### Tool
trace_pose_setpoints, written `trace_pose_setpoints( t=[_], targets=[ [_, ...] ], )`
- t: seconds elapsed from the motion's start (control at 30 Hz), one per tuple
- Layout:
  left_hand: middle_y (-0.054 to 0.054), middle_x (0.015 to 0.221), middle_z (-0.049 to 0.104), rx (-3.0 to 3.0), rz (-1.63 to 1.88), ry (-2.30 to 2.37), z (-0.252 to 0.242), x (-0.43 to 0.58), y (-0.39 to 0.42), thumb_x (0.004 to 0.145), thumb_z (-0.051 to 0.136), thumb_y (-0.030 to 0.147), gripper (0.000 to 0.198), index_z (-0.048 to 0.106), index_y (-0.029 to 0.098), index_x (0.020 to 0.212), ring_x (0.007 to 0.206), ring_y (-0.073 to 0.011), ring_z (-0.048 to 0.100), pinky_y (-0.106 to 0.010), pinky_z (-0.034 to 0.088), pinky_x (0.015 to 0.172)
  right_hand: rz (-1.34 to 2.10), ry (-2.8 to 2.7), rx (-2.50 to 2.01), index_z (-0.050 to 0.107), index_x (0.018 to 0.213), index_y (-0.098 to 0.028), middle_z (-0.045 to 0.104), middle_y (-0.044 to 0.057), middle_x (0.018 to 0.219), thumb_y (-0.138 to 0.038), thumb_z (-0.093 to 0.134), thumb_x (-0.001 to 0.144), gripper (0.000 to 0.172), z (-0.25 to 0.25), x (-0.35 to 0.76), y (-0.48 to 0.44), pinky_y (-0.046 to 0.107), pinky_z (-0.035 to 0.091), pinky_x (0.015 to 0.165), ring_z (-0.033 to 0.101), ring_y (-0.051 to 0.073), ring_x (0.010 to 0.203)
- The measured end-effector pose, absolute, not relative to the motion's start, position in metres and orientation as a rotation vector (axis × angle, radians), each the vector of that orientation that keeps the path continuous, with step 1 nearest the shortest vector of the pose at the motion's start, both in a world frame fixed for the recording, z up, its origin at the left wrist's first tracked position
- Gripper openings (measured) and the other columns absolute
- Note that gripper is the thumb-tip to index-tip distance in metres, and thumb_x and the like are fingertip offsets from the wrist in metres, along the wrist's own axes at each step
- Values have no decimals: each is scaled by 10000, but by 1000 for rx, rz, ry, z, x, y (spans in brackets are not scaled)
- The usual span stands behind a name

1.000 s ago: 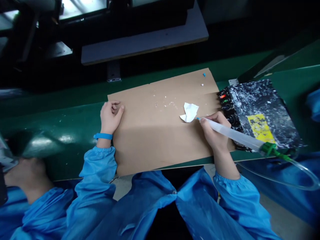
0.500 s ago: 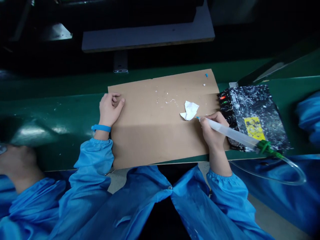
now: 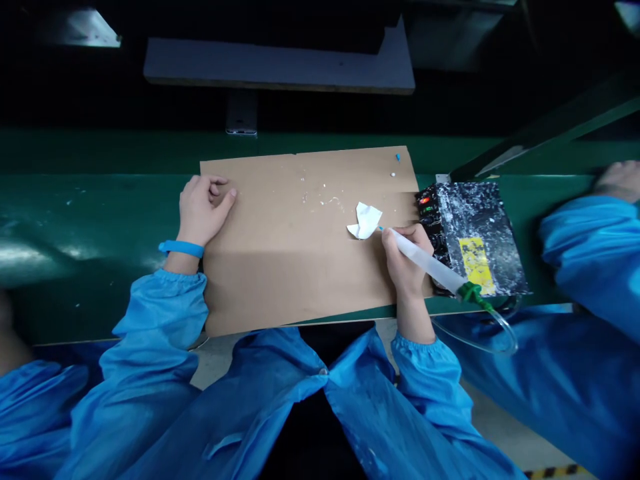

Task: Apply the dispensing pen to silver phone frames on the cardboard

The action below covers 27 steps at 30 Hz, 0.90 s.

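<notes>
A brown cardboard sheet lies on the green table. My left hand rests on its left edge, fingers loosely curled and thumb apart, holding nothing. My right hand grips a translucent syringe like a pen, near its blue tip. That tip points at a crumpled white paper on the cardboard, just left of my fingers. From the syringe's green rear fitting runs a clear tube. A small blue tip and a white speck lie at the cardboard's top right corner.
To the right stands a black, white-stained box with a yellow label and lit display. A phone-like object lies behind the cardboard, below a grey shelf. People in blue sleeves are at both sides.
The view has shifted, so the cardboard and box appear further left. A person's hand now shows at the right edge; the one at left has mostly left view. My hands hold nearly the same poses.
</notes>
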<state>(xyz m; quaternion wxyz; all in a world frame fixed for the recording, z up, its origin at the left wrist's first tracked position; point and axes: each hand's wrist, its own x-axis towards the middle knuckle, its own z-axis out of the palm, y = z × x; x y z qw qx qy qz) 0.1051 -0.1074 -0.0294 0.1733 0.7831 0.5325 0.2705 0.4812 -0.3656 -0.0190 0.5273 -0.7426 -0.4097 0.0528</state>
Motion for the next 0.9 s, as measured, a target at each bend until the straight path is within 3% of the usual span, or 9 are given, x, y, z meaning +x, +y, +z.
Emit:
trace_pose_setpoints(
  t=[0.33,0.9],
  targets=[
    [-60,986,615,2211,760,1543,-30,107,-107,956,764,381,210,715,273,1129,956,-274,607,-470,538,942,156,-967,-1772,737,1030,-215,775,62,941,-538,843,990,342,-24,483,-364,352,582,710,723,243,811],
    [-75,991,604,2190,758,1533,-28,109,-109,956,743,379,192,693,273,1108,996,-311,618,-502,507,932,171,-958,-1765,745,1073,-202,778,63,977,-541,861,971,373,-33,487,-363,356,573,752,723,241,844]
  ],
)
